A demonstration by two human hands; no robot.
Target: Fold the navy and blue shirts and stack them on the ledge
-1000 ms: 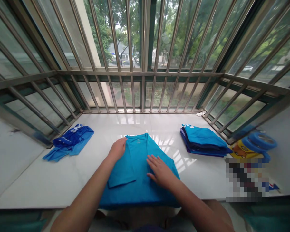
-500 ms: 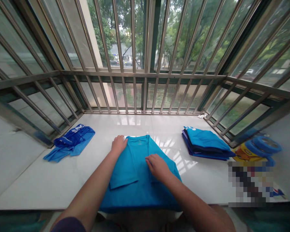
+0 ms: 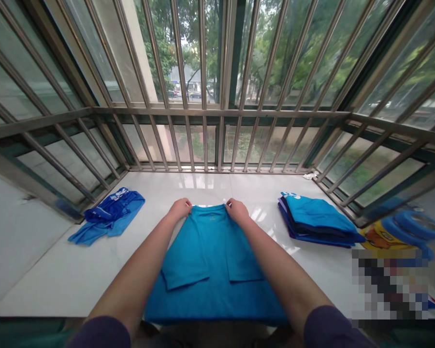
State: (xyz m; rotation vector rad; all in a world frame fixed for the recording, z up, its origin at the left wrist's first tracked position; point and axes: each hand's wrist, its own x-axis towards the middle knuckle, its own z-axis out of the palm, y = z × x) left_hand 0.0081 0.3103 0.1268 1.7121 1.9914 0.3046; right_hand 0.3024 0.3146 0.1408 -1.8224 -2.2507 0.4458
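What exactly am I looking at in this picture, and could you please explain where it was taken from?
This view comes from a camera worn on a person's head, looking forward and down, so the arms at the bottom are that person's own. The left hand and right hand hold the top edge of a blue T-shirt near its collar, its sleeves folded inward. It lies on a white tiled ledge beneath a barred window. To the left lies a crumpled blue garment; to the right, a stack of folded blue clothes. Beyond it are a yellow package and a blue ring-shaped object.
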